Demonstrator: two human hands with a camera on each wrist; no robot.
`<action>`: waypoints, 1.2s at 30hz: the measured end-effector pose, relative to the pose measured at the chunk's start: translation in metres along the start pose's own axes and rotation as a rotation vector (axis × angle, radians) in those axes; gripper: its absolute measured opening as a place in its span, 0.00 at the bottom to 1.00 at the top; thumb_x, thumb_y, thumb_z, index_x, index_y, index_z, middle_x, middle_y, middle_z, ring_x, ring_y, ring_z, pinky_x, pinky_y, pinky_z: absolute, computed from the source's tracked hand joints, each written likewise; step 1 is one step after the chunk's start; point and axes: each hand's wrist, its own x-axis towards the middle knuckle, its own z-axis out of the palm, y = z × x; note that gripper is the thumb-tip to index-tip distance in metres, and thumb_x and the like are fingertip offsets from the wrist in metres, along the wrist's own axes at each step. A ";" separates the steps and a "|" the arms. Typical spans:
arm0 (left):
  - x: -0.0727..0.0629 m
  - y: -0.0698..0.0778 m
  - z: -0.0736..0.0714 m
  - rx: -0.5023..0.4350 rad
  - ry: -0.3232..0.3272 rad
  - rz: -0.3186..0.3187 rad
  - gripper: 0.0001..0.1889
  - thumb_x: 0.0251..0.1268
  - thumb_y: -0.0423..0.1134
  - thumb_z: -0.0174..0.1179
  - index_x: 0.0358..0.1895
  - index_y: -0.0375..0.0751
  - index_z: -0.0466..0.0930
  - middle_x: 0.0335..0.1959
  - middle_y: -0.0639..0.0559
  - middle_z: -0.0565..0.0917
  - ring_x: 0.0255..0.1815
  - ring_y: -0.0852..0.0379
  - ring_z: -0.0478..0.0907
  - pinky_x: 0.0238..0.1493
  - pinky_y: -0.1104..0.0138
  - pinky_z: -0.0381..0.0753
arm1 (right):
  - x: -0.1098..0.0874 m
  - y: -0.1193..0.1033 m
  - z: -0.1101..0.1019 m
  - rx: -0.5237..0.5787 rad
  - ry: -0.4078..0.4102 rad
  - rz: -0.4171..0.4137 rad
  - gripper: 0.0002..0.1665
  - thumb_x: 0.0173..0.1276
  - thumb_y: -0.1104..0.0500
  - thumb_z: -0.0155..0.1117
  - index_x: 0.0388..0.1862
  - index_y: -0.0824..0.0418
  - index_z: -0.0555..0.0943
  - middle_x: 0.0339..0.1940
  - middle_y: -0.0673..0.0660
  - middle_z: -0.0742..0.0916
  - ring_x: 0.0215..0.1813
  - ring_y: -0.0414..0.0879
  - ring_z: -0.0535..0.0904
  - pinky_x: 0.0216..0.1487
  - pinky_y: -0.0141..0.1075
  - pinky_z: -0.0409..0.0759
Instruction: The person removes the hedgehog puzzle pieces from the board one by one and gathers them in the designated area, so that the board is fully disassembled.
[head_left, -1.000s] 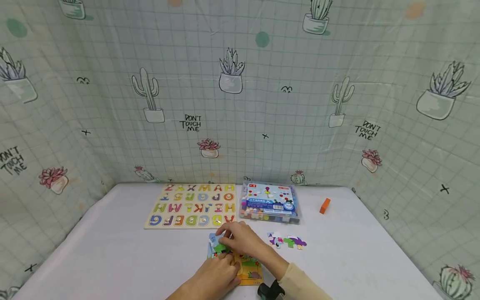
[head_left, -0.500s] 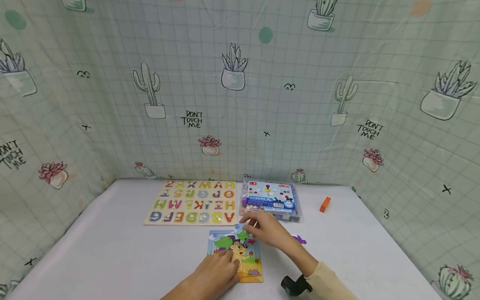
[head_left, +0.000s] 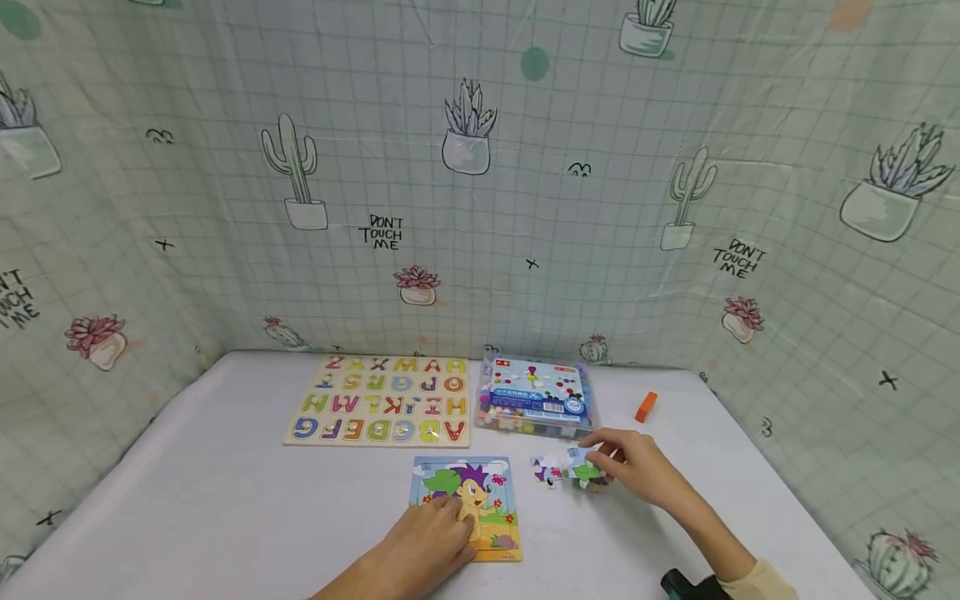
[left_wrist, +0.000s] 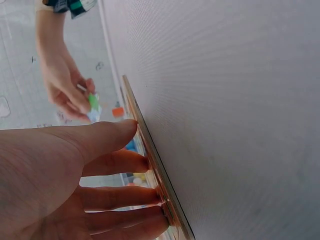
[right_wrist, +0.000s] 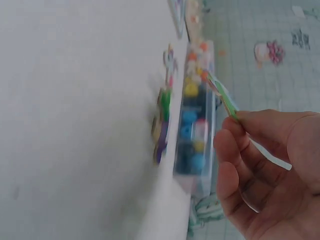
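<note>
A square jigsaw board (head_left: 491, 521) with a cartoon hedgehog picture lies near the front of the table in the head view. My left hand (head_left: 431, 537) rests on its lower left part, fingertips down on the board and hiding some of the picture. In the left wrist view the fingers touch the board's edge (left_wrist: 150, 145). Away to the right, my right hand (head_left: 633, 467) pinches a blue-and-green puzzle piece (right_wrist: 226, 100) between thumb and fingers. That piece hangs over loose puzzle pieces (head_left: 546, 472) lying on the table, partly covering them in the head view.
Behind the puzzle stands a wooden alphabet board (head_left: 378, 404) with coloured letters. Beside it lies a clear plastic box (head_left: 536, 398) of coloured beads with a blue label. An orange block (head_left: 646, 407) sits at the back right. A cactus-print curtain (head_left: 480, 225) encloses the table (head_left: 225, 508).
My right hand has lifted the puzzle piece from the board's upper left, carrying it right, over the loose pieces. My left hand has stayed on the board.
</note>
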 end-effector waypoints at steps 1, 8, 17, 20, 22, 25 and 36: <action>0.000 0.000 0.000 -0.002 -0.003 -0.003 0.18 0.65 0.53 0.62 0.47 0.42 0.86 0.40 0.49 0.83 0.42 0.55 0.81 0.42 0.64 0.84 | -0.003 0.004 -0.003 0.000 0.003 0.015 0.10 0.70 0.58 0.62 0.48 0.59 0.84 0.30 0.50 0.85 0.26 0.38 0.78 0.25 0.29 0.75; -0.001 -0.001 -0.001 -0.015 -0.014 -0.009 0.19 0.65 0.52 0.62 0.49 0.42 0.86 0.42 0.49 0.83 0.44 0.54 0.82 0.44 0.63 0.84 | -0.019 0.025 -0.016 -0.003 0.018 0.069 0.11 0.70 0.58 0.63 0.48 0.58 0.84 0.28 0.51 0.84 0.24 0.40 0.78 0.24 0.30 0.76; -0.001 -0.001 -0.001 -0.020 -0.010 0.001 0.19 0.65 0.52 0.62 0.49 0.42 0.85 0.40 0.50 0.82 0.42 0.55 0.81 0.42 0.64 0.84 | -0.026 0.034 -0.020 -0.002 0.025 0.099 0.11 0.70 0.57 0.64 0.48 0.58 0.84 0.27 0.50 0.84 0.23 0.37 0.76 0.24 0.30 0.76; -0.001 -0.001 -0.001 -0.020 -0.008 0.005 0.19 0.65 0.52 0.62 0.49 0.43 0.85 0.40 0.50 0.83 0.43 0.55 0.81 0.42 0.64 0.84 | -0.027 0.037 -0.020 -0.002 0.019 0.094 0.11 0.70 0.57 0.63 0.48 0.59 0.84 0.27 0.50 0.84 0.23 0.37 0.77 0.24 0.30 0.76; -0.001 -0.001 -0.001 -0.024 -0.012 0.005 0.19 0.65 0.52 0.62 0.49 0.43 0.85 0.41 0.50 0.83 0.43 0.55 0.81 0.43 0.64 0.84 | -0.028 0.040 -0.021 -0.002 0.015 0.095 0.11 0.70 0.57 0.63 0.48 0.59 0.84 0.27 0.50 0.84 0.23 0.37 0.77 0.23 0.30 0.76; 0.000 -0.002 -0.002 -0.029 -0.018 0.004 0.18 0.65 0.52 0.62 0.48 0.43 0.85 0.40 0.50 0.82 0.42 0.56 0.80 0.42 0.64 0.84 | -0.029 0.044 -0.021 0.011 -0.002 0.096 0.12 0.69 0.58 0.63 0.48 0.60 0.84 0.28 0.51 0.84 0.23 0.37 0.77 0.23 0.30 0.77; -0.001 -0.003 -0.001 -0.022 -0.007 0.008 0.18 0.65 0.53 0.62 0.46 0.43 0.85 0.38 0.51 0.81 0.38 0.57 0.79 0.37 0.65 0.83 | -0.025 0.060 -0.015 0.012 -0.045 0.150 0.11 0.69 0.60 0.63 0.47 0.63 0.84 0.24 0.51 0.82 0.23 0.38 0.76 0.24 0.29 0.75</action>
